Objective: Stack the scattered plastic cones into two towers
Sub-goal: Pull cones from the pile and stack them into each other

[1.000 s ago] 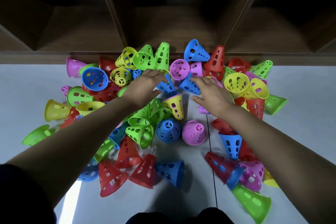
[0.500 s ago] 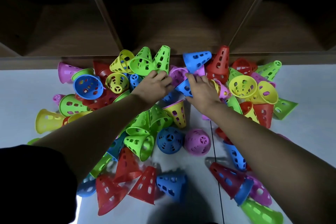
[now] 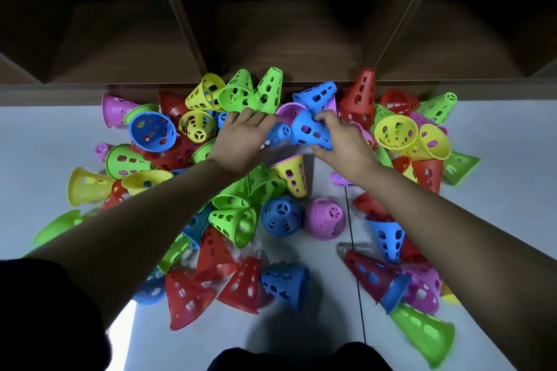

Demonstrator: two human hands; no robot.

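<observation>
1. The person's right hand [image 3: 343, 141] pinches a blue perforated plastic cone [image 3: 309, 132], with the fingers over its upper side and the thumb under its flared rim.
2. The left hand [image 3: 241, 138] curls its fingers round a second blue plastic cone [image 3: 278, 132]. That one is blurred, so I cannot make out the exact hold.
3. The two held cones meet between the hands, touching or just apart, over the far middle of the pile and close to the dark wooden shelf unit [image 3: 271, 39]. Their long axes seem to run crosswise from hand to hand. Each hand already has its own cone, so nesting them looks like a matter of lining up tip and mouth. I cannot tell which end faces which.
4. I count two hands, two cones in hand and no tower standing yet. The scattered plastic cones [image 3: 232, 220] on the pale grey floor [image 3: 497, 190] come to about fifty: roughly fifteen green, twelve red, eleven blue, eight yellow and eight pink. They overlap too much for an exact count.
</observation>
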